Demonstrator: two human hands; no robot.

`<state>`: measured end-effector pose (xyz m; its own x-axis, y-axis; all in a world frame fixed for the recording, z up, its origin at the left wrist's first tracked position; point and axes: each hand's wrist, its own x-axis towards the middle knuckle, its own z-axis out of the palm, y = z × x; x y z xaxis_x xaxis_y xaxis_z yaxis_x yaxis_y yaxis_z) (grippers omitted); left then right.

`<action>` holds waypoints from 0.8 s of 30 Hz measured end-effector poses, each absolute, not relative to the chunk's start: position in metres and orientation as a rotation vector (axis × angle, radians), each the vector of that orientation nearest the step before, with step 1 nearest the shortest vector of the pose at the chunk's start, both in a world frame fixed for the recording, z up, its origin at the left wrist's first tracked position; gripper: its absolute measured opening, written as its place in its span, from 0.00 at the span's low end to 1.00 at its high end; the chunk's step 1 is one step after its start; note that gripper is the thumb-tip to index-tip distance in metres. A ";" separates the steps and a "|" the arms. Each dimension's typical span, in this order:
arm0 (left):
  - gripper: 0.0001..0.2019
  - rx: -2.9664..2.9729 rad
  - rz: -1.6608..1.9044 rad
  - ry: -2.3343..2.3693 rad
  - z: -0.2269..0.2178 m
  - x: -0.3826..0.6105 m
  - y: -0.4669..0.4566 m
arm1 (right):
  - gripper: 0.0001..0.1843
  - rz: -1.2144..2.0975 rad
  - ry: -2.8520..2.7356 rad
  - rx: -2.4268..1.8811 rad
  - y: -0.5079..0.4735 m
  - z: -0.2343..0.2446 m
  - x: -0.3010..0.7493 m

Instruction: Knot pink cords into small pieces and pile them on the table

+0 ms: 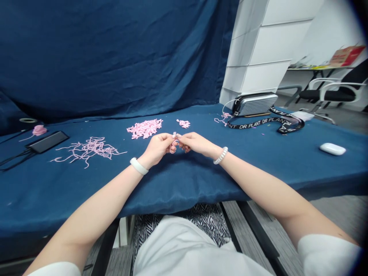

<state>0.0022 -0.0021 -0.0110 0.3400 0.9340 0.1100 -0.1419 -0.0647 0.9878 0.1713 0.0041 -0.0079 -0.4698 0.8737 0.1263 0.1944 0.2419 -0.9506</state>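
My left hand and my right hand meet above the front of the blue-covered table, fingertips nearly touching. Both are closed in a pinch on one short piece of pink yarn, part of which loops below the fingers; the rest is hidden by them. Beyond my left hand lies a heap of small pink yarn knots. A smaller cluster of pink knots sits just past my fingertips. To the left, loose cut strands of pink yarn are spread in a tangle.
At far left are a black power bank with cables and a pink yarn ball. On the right stand a silver ribbed case, a black lettered strap and a white earbud case. A blue curtain hangs behind.
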 end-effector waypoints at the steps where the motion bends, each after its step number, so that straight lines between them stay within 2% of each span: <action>1: 0.14 1.326 1.074 0.813 -0.011 0.002 -0.002 | 0.26 1.276 -1.816 -0.951 0.004 -0.008 0.171; 10: 0.14 1.318 1.071 0.832 -0.010 0.004 -0.004 | 0.15 1.214 -1.691 -0.936 0.010 -0.010 0.172; 16: 0.15 1.302 0.967 0.854 -0.011 0.003 -0.004 | 0.14 1.094 -1.723 -0.897 0.012 -0.012 0.174; 24: 0.17 1.368 0.885 0.879 -0.010 0.002 -0.005 | 0.13 1.104 -1.763 -0.873 0.010 -0.009 0.173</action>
